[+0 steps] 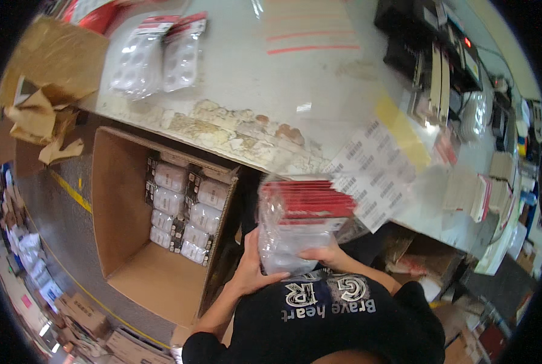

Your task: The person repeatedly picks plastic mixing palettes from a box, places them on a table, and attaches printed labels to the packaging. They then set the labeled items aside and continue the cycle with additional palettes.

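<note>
Close to my body, a thick bundle of clear plastic packs with red header cards [286, 239] is held between both hands. My left hand [253, 270] wraps round its left side, with the thumb along the near edge. On the right, my right hand [328, 255] grips the near part of the bundle, its thumb lying over the clear plastic. The red cards lie together at the far end, by the worn table edge. What the packs contain is too blurred to make out. Just beyond, a white sheet of barcode labels [374, 173] hangs over that edge.
An open cardboard box [122, 206] at the left holds several clear packs with black cards [205, 217]. Two red-topped blister packs [138, 64] lie on the white table [240, 73]. A black machine [407, 24] stands far right. Torn brown paper [37, 118] sits far left.
</note>
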`<state>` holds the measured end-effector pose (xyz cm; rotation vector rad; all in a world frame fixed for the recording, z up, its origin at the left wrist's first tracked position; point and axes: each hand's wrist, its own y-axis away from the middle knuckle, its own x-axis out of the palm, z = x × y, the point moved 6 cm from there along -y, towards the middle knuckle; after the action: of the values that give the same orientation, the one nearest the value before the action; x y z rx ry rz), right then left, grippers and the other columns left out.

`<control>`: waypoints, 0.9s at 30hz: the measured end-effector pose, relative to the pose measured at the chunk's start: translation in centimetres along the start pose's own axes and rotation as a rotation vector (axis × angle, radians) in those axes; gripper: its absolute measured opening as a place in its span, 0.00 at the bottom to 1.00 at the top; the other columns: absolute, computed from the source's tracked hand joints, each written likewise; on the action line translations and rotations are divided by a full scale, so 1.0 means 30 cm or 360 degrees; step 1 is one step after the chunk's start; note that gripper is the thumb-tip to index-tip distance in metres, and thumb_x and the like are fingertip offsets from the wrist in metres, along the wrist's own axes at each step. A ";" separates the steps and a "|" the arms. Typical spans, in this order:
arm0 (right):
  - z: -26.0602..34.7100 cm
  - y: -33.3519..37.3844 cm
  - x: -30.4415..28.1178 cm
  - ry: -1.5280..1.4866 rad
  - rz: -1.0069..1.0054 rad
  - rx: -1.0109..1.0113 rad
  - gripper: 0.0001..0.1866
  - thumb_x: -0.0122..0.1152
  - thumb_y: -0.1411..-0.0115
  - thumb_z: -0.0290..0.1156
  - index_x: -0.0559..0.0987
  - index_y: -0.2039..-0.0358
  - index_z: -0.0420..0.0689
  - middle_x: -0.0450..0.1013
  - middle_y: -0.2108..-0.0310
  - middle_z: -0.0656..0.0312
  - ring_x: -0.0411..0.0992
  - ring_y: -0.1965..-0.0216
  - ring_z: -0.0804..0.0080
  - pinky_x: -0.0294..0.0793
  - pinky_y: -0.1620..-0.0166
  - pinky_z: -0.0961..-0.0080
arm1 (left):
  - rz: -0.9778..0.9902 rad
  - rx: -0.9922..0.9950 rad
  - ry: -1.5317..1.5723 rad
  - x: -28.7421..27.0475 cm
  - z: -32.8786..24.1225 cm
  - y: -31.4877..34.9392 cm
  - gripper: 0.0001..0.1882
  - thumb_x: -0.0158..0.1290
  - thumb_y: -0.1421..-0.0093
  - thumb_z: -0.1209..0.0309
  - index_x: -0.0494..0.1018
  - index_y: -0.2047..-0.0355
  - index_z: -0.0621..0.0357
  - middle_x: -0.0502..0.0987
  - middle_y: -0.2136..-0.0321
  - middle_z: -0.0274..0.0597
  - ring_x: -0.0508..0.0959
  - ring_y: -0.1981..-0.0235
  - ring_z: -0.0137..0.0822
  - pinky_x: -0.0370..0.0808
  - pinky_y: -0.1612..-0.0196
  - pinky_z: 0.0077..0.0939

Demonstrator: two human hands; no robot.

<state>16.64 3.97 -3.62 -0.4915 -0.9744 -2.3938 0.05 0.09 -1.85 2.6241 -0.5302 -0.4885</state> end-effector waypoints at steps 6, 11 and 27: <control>0.296 0.035 -0.058 -0.0517 0.0017 -0.0836 0.36 0.67 0.53 0.32 0.64 0.44 0.37 0.67 0.48 0.54 0.65 0.47 0.64 0.63 0.43 0.66 | -0.0344 0.0785 -0.0137 -0.061 -0.310 -0.175 0.59 0.67 0.60 0.54 0.42 0.40 0.73 0.54 0.47 0.60 0.56 0.45 0.54 0.54 0.40 0.41; 0.497 0.072 -0.115 -0.0750 0.0084 -0.1419 0.36 0.64 0.52 0.33 0.63 0.44 0.38 0.66 0.48 0.53 0.65 0.46 0.62 0.63 0.43 0.63 | -0.0554 0.1235 0.1077 -0.028 -0.556 -0.296 0.61 0.73 0.66 0.61 0.45 0.39 0.69 0.56 0.45 0.53 0.63 0.45 0.44 0.60 0.41 0.37; 0.638 0.238 -0.320 -0.0072 -0.0039 -0.1841 0.46 0.73 0.60 0.45 0.64 0.44 0.36 0.65 0.45 0.51 0.65 0.45 0.59 0.65 0.44 0.61 | -0.0384 0.1431 0.1833 0.047 -0.671 -0.498 0.60 0.73 0.70 0.66 0.48 0.39 0.64 0.64 0.47 0.49 0.66 0.46 0.42 0.64 0.43 0.35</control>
<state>31.11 16.41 8.42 -0.9012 0.5149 -2.7628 13.81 18.61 8.05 3.1190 0.0016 1.4657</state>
